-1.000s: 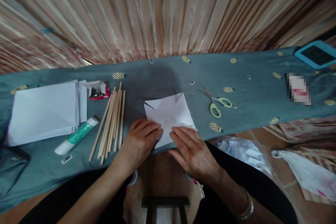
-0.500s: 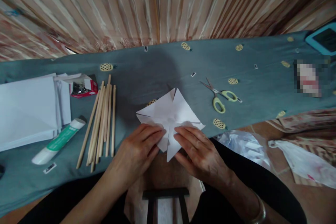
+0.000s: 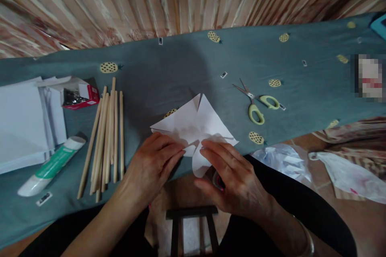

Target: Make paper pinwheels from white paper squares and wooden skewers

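Note:
A white sheet of paper point(image 3: 188, 122) with slits cut in from its corners lies at the table's front edge. My left hand point(image 3: 158, 158) is closed on its lower left part, thumb and fingertips together at a small flap. My right hand point(image 3: 233, 174) holds the lower right part, fingertips pressed near the middle and thumb held lower, apart from the fingers. Below the right fingertips, the near flap bends into a rounded curl. Scissors with pale green handles point(image 3: 256, 114) lie partly open to the right of the sheet.
Several wooden sticks point(image 3: 105, 140) lie left of my hands. Beyond them are a green and white glue stick point(image 3: 56, 164), a red box point(image 3: 87, 98) with dark metallic contents, and stacked white paper point(image 3: 22, 124). A dark stool point(image 3: 191, 213) stands below; plastic bags point(image 3: 283, 162) lie at lower right.
The near flap was flat and pointed; now it is curled over toward the middle. The right thumb has come out from beneath the paper. The view has shifted slightly.

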`<state>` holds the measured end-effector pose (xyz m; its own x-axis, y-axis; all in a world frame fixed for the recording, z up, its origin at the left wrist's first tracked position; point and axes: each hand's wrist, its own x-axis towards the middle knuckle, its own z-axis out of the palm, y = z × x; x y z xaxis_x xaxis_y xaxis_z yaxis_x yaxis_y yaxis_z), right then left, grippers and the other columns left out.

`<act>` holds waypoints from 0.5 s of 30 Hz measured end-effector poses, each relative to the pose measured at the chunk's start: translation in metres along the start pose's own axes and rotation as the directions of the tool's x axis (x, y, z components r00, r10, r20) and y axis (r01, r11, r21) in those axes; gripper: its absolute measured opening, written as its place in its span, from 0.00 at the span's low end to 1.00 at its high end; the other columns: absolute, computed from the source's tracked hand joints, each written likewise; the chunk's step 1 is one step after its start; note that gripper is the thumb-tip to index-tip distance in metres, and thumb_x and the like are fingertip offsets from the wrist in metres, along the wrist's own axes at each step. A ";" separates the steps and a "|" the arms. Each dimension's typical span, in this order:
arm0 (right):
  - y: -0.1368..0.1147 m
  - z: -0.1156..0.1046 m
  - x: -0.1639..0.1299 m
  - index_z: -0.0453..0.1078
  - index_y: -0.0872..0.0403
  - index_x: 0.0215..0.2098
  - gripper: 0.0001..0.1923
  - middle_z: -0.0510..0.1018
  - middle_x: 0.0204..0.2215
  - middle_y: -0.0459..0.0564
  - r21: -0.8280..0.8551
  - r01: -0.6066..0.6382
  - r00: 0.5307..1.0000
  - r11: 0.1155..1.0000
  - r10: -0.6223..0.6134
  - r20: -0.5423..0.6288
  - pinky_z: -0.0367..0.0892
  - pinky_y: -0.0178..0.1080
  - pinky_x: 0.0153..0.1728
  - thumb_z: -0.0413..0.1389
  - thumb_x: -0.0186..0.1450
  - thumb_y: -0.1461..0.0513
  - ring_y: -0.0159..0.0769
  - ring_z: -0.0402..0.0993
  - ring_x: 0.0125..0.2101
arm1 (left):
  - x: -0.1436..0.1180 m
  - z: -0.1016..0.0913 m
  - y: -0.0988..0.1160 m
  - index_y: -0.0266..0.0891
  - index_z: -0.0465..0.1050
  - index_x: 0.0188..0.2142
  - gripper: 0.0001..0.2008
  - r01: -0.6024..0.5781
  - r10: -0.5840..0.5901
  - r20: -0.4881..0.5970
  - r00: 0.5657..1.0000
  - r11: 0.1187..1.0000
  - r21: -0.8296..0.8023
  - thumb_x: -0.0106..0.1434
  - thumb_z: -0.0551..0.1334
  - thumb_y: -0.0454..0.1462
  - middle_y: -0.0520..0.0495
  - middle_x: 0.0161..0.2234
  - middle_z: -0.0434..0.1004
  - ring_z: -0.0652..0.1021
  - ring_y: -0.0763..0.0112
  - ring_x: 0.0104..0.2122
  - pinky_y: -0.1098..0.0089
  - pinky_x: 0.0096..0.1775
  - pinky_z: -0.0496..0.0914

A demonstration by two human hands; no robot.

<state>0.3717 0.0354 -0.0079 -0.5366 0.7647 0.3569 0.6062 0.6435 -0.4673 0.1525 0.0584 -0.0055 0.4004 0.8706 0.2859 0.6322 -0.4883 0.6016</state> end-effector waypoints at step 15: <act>-0.006 0.001 0.005 0.66 0.70 0.55 0.23 0.69 0.56 0.74 -0.055 -0.032 0.999 0.998 0.033 0.020 0.70 0.55 0.55 0.55 0.68 0.59 0.55 0.65 0.59 | 0.005 0.009 -0.002 0.37 0.75 0.40 0.06 0.069 -0.068 -0.018 0.998 0.992 0.104 0.67 0.62 0.37 0.48 0.33 0.81 0.79 0.68 0.33 0.67 0.37 0.75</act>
<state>0.3648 0.0356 -0.0038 -0.5279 0.7846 0.3250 0.6545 0.6198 -0.4331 0.1588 0.0631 -0.0117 0.3445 0.9026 0.2582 0.7238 -0.4306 0.5392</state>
